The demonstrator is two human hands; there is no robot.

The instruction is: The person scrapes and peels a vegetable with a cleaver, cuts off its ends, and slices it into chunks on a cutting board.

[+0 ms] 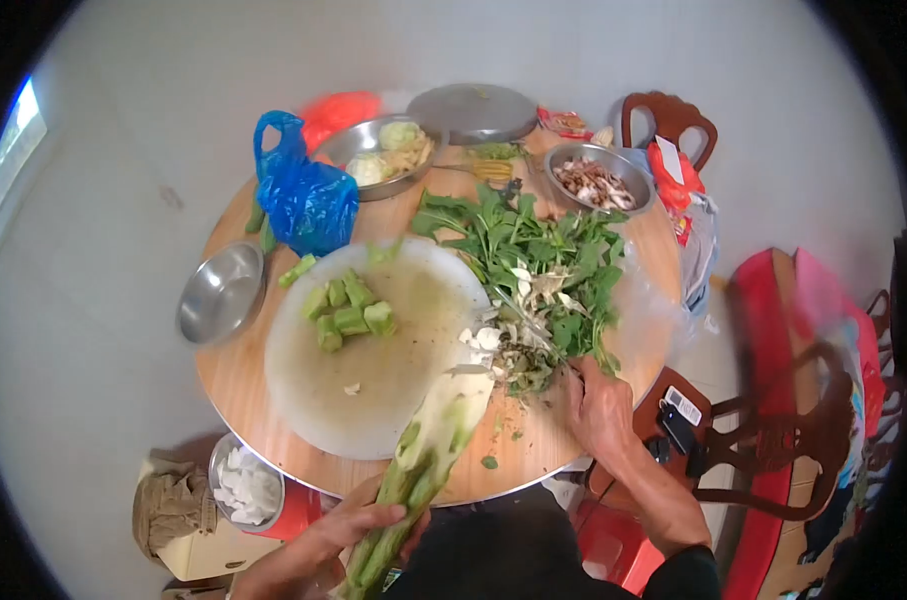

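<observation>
A long green stalk [428, 450], pale where it is peeled at its upper end, is held in my left hand [358, 522] at the table's front edge. That end lies over the rim of the round white cutting board [373, 410]. Cut green chunks [348, 308] sit on the board's upper left. My right hand [601, 405] is at the lower right of a heap of leafy greens [583, 250], beside peelings and scraps [528, 360]. Its fingers are curled, and what they hold, if anything, is hidden.
A blue plastic bag [318, 205] and an empty metal bowl [223, 293] stand at the left. Farther back are a metal bowl of vegetables [413, 175], a round metal lid [473, 112] and a bowl of chopped pieces [628, 180]. Wooden chairs [773, 430] are at the right.
</observation>
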